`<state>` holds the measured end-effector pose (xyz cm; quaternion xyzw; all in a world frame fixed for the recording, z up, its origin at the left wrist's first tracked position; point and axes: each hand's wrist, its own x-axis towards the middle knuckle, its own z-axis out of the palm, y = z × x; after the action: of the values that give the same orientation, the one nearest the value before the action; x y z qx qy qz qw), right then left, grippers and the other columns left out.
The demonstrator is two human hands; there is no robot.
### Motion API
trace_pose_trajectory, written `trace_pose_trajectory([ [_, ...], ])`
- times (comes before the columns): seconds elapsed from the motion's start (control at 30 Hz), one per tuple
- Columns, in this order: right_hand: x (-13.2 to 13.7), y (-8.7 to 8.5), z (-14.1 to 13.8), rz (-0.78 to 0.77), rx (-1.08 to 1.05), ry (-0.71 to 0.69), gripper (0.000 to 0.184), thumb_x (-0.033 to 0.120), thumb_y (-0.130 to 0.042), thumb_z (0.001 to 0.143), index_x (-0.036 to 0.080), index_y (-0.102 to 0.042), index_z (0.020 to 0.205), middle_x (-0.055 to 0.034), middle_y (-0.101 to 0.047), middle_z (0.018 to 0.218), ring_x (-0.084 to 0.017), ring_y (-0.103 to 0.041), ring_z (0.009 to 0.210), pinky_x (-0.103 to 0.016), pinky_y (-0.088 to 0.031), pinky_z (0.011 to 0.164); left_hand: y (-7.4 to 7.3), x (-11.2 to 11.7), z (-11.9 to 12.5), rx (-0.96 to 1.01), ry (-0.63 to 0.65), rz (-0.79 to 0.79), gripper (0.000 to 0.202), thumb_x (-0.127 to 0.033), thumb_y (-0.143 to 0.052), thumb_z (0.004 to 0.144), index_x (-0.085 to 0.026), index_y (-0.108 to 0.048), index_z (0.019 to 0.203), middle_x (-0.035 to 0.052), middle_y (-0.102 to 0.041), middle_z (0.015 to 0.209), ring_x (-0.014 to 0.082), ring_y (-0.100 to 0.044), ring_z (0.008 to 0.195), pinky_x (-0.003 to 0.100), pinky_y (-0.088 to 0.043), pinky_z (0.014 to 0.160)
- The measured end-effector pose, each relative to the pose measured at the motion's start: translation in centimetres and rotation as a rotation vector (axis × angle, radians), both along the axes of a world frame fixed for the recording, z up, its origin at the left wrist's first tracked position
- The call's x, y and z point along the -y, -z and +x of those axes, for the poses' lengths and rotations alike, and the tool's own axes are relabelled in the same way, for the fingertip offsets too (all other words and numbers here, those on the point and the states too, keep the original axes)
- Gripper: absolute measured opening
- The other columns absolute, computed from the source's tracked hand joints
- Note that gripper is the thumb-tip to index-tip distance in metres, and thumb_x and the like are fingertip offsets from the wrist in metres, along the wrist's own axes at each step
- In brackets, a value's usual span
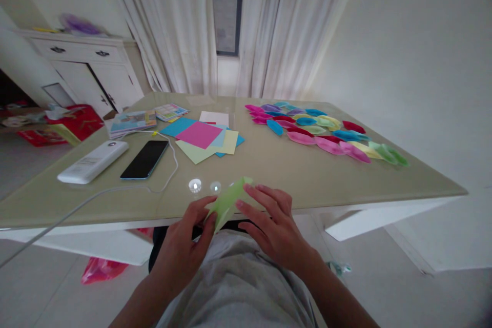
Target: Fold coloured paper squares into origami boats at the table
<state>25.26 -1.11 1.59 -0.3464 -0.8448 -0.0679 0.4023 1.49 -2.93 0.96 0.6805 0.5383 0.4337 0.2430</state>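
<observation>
A folded light-green paper [227,200] lies at the near edge of the glass-topped table [292,169]. My left hand [184,246] pinches its lower left corner between thumb and fingers. My right hand [271,225] lies on the paper's right side with fingers stretched out and pressing it down. A loose stack of coloured paper squares [203,138] sits further back at the table's middle. Several folded paper boats [323,130] in pink, blue, green and yellow are spread over the far right of the table.
A black phone [145,159] and a white power bank [93,162] lie at the left, with a white cable [115,189] running off the table's front. Booklets [132,122] lie behind them. A white cabinet [84,69] and curtains [269,31] stand beyond.
</observation>
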Motion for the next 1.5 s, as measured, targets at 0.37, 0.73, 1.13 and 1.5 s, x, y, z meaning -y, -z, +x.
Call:
trace_pose_trajectory([
  [0.37, -0.3, 0.3, -1.7, 0.055, 0.049, -0.073, 0.027, 0.023, -0.064, 0.110, 0.029, -0.068, 0.136, -0.0022, -0.079, 0.133, -0.022, -0.067, 0.122, -0.042, -0.041, 0.109, 1.2, -1.9, 0.0, -0.251, -0.035, 0.380, 0.042, -0.026, -0.056, 0.106, -0.025, -0.053, 0.147, -0.0052, -0.070, 0.081, 0.0115, -0.068, 0.065, 0.023, -0.059, 0.077],
  [0.73, -2.0, 3.4, -1.1, -0.096, 0.041, 0.033, 0.020, 0.013, -0.063, 0.105, 0.024, -0.073, 0.119, -0.0040, -0.079, 0.125, -0.025, -0.063, 0.119, -0.045, -0.038, 0.107, 3.2, -3.5, -1.1, -0.423, -0.123, 0.408, 0.022, -0.022, -0.056, 0.105, -0.023, -0.068, 0.124, 0.0121, -0.071, 0.119, 0.0258, -0.070, 0.100, 0.043, -0.058, 0.092],
  [1.13, -1.2, 2.4, -1.4, -0.309, 0.221, 0.227, 0.052, 0.009, -0.060, 0.090, 0.012, -0.062, 0.142, -0.0162, -0.067, 0.141, -0.032, -0.055, 0.128, -0.049, -0.032, 0.112, 4.4, -3.2, -3.0, -0.579, 0.066, 0.470, 0.029, -0.034, -0.068, 0.104, -0.028, -0.070, 0.133, 0.0082, -0.074, 0.137, 0.0348, -0.060, 0.138, 0.057, -0.030, 0.121],
  [1.5, -1.5, 3.0, -1.3, -0.317, 0.158, 0.095, 0.053, 0.018, -0.064, 0.100, 0.021, -0.053, 0.152, -0.0126, -0.067, 0.148, -0.029, -0.060, 0.132, -0.047, -0.033, 0.115, 3.9, -2.7, -1.9, -0.461, 0.169, 0.486, 0.020, -0.021, -0.058, 0.108, -0.026, -0.072, 0.121, 0.0043, -0.078, 0.109, 0.0205, -0.073, 0.106, 0.042, -0.049, 0.110],
])
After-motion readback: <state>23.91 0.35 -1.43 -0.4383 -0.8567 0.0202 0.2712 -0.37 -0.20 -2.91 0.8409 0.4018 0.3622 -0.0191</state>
